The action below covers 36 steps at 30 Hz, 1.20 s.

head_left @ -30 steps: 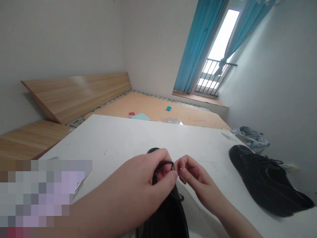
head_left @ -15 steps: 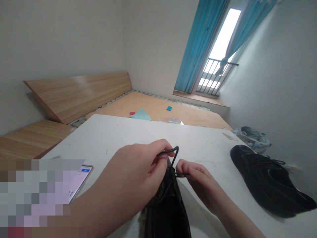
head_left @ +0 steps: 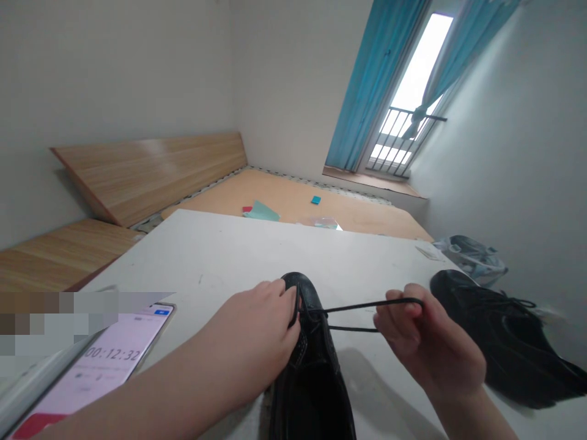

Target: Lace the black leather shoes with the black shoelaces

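Note:
A black lace-up shoe (head_left: 317,351) stands on the white table in front of me, its toe pointing away. My left hand (head_left: 263,330) is closed at the shoe's left side, with a bit of black lace looping out by its fingers. Off to the right of the shoe, my right hand (head_left: 426,339) grips the black shoelace (head_left: 353,307). Two strands stretch taut from the eyelets to its fingers. Part of the shoe's left side is hidden behind my left hand.
A second black shoe (head_left: 504,342) lies at the right. At the left is a phone (head_left: 110,357) showing a timer. Behind the white table (head_left: 220,244) is a tan surface (head_left: 367,217) with small papers. A clear plastic bag (head_left: 474,260) sits beyond the right edge.
My right hand has moved right, away from the shoe, drawing the lace out into two long strands. My left hand has come down slightly left, uncovering the shoe's toe.

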Each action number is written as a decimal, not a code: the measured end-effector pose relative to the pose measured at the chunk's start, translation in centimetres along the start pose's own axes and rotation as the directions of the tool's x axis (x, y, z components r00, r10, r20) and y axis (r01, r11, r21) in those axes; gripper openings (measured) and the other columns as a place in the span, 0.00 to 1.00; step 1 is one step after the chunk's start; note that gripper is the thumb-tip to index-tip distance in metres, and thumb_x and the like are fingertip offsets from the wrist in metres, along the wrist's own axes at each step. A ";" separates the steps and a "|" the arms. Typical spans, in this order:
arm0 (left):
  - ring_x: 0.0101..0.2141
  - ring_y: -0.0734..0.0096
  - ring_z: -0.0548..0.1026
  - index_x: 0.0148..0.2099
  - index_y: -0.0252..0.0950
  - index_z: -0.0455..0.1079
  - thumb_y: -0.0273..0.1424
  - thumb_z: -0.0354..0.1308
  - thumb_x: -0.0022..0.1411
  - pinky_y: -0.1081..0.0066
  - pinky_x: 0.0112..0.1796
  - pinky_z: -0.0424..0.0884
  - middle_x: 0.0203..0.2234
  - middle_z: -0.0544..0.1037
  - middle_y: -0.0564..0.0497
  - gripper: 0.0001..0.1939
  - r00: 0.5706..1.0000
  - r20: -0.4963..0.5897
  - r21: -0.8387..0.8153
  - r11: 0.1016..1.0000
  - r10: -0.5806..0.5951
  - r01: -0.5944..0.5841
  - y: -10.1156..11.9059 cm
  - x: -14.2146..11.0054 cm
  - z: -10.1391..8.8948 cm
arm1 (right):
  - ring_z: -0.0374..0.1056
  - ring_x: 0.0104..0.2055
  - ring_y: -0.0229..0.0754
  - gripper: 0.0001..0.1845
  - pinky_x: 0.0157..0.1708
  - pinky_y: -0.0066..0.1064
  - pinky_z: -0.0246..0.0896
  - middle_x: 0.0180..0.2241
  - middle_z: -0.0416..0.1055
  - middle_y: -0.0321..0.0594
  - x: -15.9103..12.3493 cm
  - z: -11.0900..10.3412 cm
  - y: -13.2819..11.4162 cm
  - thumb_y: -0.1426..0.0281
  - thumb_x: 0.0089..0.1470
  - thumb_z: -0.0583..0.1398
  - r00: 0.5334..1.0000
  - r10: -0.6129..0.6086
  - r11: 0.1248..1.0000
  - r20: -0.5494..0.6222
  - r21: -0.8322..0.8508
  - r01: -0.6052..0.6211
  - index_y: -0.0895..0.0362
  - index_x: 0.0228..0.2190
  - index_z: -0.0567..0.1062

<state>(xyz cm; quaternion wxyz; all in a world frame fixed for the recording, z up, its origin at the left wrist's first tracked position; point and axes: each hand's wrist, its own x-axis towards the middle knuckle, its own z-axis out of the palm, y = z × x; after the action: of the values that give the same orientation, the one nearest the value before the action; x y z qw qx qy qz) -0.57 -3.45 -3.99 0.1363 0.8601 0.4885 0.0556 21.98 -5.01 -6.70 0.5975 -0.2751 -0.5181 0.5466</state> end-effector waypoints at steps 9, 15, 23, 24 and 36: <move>0.35 0.63 0.71 0.34 0.38 0.64 0.32 0.43 0.67 0.63 0.37 0.66 0.33 0.73 0.49 0.12 1.000 -0.008 -0.238 0.971 0.010 -0.012 -0.1 0.2 -0.5 | 0.58 0.22 0.37 0.06 0.23 0.32 0.50 0.21 0.66 0.35 -0.9 -1.1 0.4 0.71 0.59 0.59 0.802 -0.588 0.216 0.107 -0.934 0.283 0.53 0.29 0.74; 0.36 0.69 0.73 0.39 0.42 0.69 0.38 0.46 0.67 0.70 0.38 0.68 0.33 0.76 0.56 0.12 0.999 -0.031 -0.674 0.738 0.015 -0.032 1.0 -0.6 -2.2 | 0.65 0.34 0.41 0.11 0.31 0.31 0.60 0.32 0.69 0.38 -0.3 0.7 2.7 0.64 0.64 0.54 0.984 0.061 0.680 0.170 -0.729 0.084 0.49 0.42 0.75; 0.40 0.67 0.76 0.39 0.45 0.75 0.34 0.47 0.65 0.74 0.36 0.72 0.37 0.80 0.57 0.14 0.968 -0.246 -0.762 0.626 -0.045 -0.164 1.9 -2.3 -3.8 | 0.63 0.39 0.42 0.12 0.40 0.33 0.58 0.34 0.66 0.39 0.2 0.6 2.6 0.62 0.59 0.60 0.996 0.077 0.903 0.036 -0.427 -0.054 0.54 0.27 0.73; 0.42 0.67 0.75 0.38 0.46 0.75 0.34 0.47 0.65 0.74 0.36 0.72 0.38 0.80 0.58 0.14 0.959 -0.277 -0.741 0.649 -0.060 -0.173 1.8 -2.5 -3.9 | 0.63 0.37 0.42 0.14 0.40 0.33 0.58 0.31 0.66 0.38 0.3 0.4 2.1 0.60 0.58 0.60 0.997 0.072 0.940 0.006 -0.334 -0.066 0.55 0.25 0.72; 0.28 0.54 0.78 0.37 0.37 0.78 0.26 0.48 0.59 0.64 0.26 0.66 0.30 0.80 0.42 0.15 0.990 -0.023 0.296 0.945 -0.136 0.137 0.6 -1.8 -3.7 | 0.66 0.27 0.42 0.05 0.28 0.31 0.55 0.26 0.74 0.38 0.9 -0.8 1.1 0.67 0.56 0.61 0.935 0.309 0.376 0.174 -0.925 0.048 0.52 0.31 0.78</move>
<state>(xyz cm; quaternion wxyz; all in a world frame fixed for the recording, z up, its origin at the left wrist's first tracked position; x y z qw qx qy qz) -1.84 -4.62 -0.20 0.0085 0.8347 0.5499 -0.0271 22.19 -3.70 -7.60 0.2067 -0.5075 -0.7981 0.2505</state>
